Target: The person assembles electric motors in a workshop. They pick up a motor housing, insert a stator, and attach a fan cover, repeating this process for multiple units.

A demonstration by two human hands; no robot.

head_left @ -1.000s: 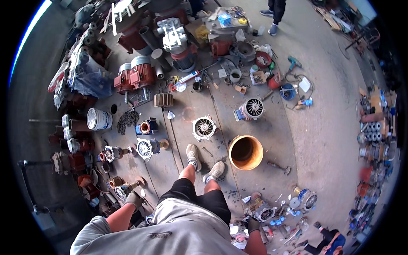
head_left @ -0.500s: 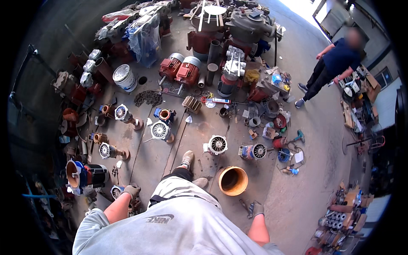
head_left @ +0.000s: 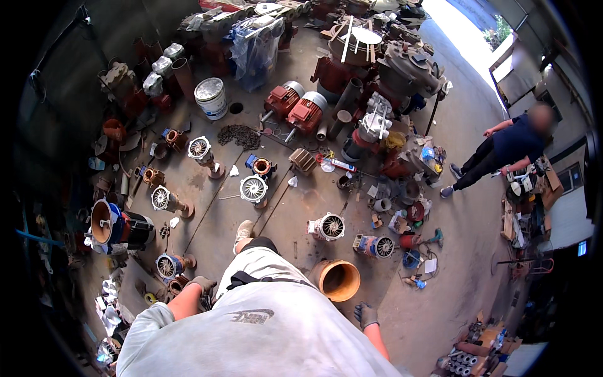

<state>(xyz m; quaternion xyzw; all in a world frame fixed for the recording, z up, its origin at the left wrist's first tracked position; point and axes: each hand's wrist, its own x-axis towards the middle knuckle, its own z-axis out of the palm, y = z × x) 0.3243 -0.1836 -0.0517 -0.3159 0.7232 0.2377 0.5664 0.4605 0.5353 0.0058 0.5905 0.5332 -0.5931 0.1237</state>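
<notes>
Walking among motor parts on the floor [head_left: 477, 188]. Left hand [head_left: 202, 286], gloved, loosely curled and empty, near the finned rotor [head_left: 168, 266]; right hand [head_left: 365, 313] gloved, half open, empty, beside the orange housing [head_left: 337, 279]. Best to step carefully and place feet between parts.

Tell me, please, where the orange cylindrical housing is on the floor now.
In the head view the orange cylindrical housing lies on the concrete floor, just ahead of the right hand, with a finned motor part beyond it.
</notes>
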